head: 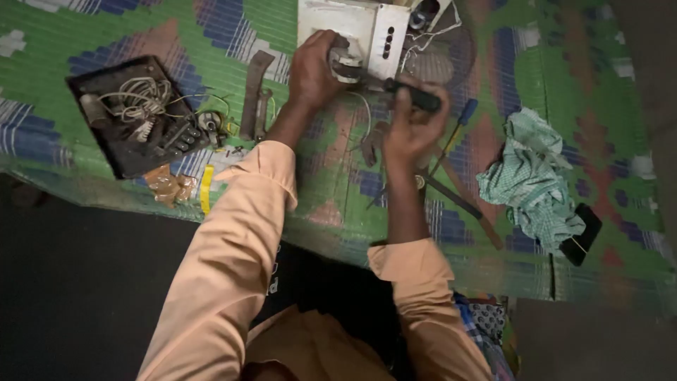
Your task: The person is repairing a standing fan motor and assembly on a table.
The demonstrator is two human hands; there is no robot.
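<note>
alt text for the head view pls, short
Seen from above, a person's left hand steadies a small motor part on a white metal box while the right hand grips a dark-handled tool against it, on a green patterned mat strewn with tools.

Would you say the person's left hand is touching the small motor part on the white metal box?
Touching. The head view shows the left hand wrapped against the motor part on the white metal box, with no gap visible between them.

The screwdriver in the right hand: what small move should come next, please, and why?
Probably press the screwdriver tip in and turn. The right hand grips its dark handle, aimed at the motor part, which the left hand steadies against the white box.
</note>
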